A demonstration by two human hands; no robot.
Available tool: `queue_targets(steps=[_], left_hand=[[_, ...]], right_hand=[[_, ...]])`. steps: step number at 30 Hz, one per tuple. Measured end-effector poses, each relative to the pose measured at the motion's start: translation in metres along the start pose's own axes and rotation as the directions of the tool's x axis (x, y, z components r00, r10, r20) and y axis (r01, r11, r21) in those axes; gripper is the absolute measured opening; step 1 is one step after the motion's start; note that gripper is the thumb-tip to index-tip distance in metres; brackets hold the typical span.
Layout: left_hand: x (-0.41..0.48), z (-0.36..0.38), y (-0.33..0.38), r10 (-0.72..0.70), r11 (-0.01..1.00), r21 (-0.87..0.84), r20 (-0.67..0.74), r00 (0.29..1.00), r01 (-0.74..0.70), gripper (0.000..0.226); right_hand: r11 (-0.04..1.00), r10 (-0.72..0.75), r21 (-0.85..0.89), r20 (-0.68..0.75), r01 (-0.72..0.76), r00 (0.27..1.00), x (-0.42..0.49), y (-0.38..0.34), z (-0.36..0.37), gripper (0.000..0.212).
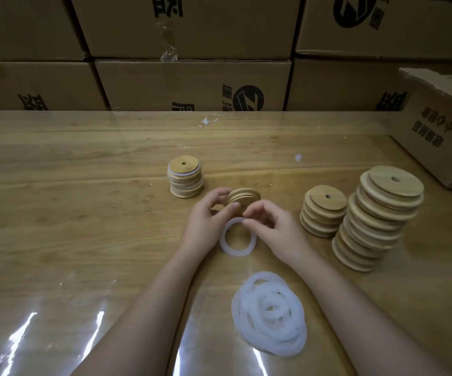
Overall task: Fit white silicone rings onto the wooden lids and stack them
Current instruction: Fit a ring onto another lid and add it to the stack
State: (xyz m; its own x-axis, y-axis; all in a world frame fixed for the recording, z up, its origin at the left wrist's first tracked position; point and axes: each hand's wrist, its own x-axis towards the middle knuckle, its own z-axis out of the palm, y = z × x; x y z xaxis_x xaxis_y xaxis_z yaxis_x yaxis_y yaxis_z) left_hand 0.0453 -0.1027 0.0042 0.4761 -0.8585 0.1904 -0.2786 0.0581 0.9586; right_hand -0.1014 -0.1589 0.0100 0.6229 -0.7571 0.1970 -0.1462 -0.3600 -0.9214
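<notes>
My left hand (206, 221) grips a round wooden lid (244, 198), held tilted just above the table. My right hand (273, 226) pinches the top of a white silicone ring (231, 246) that hangs just below the lid. A short stack of lids with white rings fitted (185, 180) stands behind my left hand. To the right stand two stacks of bare wooden lids, a low one (324, 210) and a tall leaning one (379, 215). A loose heap of white rings (269, 313) lies near me, between my forearms.
The wooden table (84, 185) is covered with a shiny clear sheet. Stacked cardboard boxes (192, 85) form a wall along the far edge. An open cardboard box (441, 126) sits at the far right, close behind the tall lid stack.
</notes>
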Motion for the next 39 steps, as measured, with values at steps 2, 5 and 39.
queue_targets(steps=[2,5,39], left_hand=[[0.001,-0.001,-0.001,0.023,1.0,0.011,0.0,1.0,-0.023,0.026],[0.001,0.0,-0.001,0.041,0.999,0.002,0.009,0.999,-0.041,0.029],[-0.003,0.006,-0.007,0.252,0.927,0.295,-0.031,0.967,-0.232,0.01]], right_hand=[[0.994,-0.097,-0.066,-0.084,0.092,0.992,0.001,0.001,0.004,0.013],[0.963,-0.23,-0.181,-0.177,0.198,0.957,0.003,0.002,0.006,0.007],[0.939,-0.327,-0.227,-0.36,0.258,0.874,0.009,0.012,0.0,0.005]])
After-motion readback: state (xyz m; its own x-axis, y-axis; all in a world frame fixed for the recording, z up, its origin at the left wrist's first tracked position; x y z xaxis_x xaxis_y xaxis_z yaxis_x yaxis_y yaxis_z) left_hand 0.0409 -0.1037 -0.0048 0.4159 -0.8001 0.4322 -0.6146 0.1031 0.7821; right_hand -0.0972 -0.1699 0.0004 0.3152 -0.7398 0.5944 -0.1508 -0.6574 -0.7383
